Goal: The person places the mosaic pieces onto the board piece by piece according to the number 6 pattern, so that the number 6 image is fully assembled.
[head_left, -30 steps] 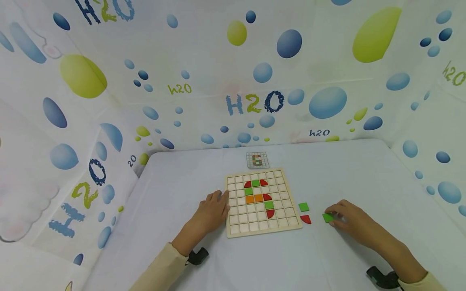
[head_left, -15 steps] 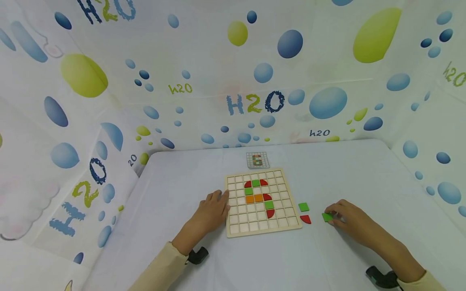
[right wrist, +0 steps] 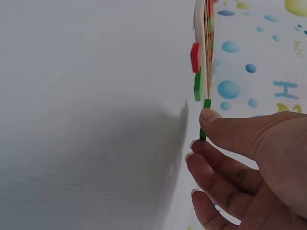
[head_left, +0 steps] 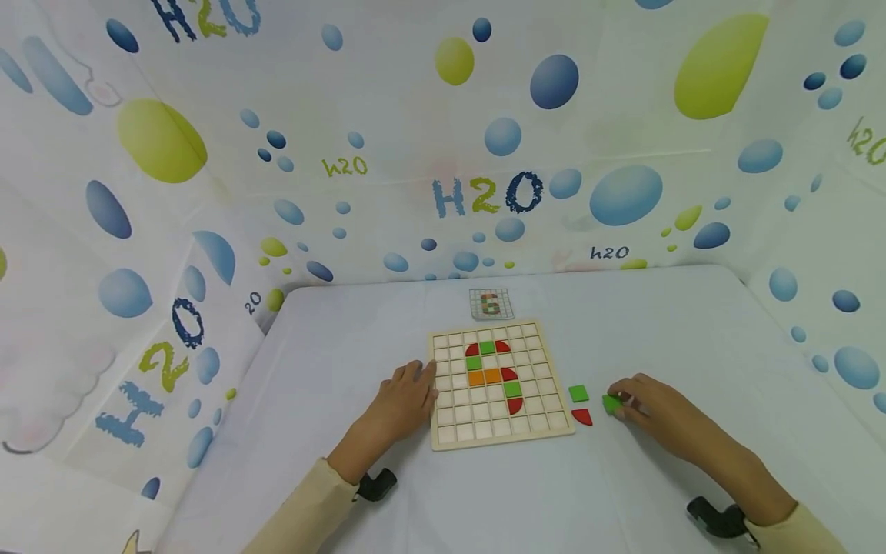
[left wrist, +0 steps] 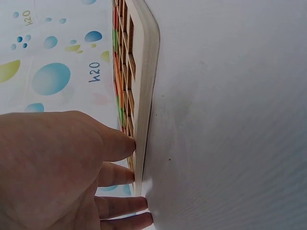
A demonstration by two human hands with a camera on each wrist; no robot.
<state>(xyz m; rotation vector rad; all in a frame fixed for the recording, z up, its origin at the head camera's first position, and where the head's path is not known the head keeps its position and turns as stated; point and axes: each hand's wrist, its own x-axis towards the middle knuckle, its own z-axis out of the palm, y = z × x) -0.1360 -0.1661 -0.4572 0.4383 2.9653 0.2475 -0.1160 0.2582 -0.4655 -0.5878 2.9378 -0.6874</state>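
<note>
My left hand [head_left: 404, 404] rests along the left edge of a wooden grid board [head_left: 457, 436], its fingertips touching the rim; in the left wrist view the fingers [left wrist: 117, 146] look fairly straight against the side. Red quarter-round tiles, green square tiles and orange square tiles sit in some of the board's cells. Right of the board, my right hand [head_left: 657, 408] pinches a green square tile [head_left: 611, 404] between thumb and fingers. The right wrist view shows this green tile [right wrist: 207, 103] edge-on. Between hand and board lie another green square tile [head_left: 578, 393] and a red quarter-round tile [head_left: 582, 417].
A small card [head_left: 491, 305] with a gridded pattern in matching colours lies behind the board. The table has a white cloth [head_left: 346, 331]. A printed curtain [head_left: 388, 115] with drops and lettering hangs behind and at the sides.
My right hand has moved a little left and away from me with the green tile, toward the loose tiles. The left hand stays at the board's edge.
</note>
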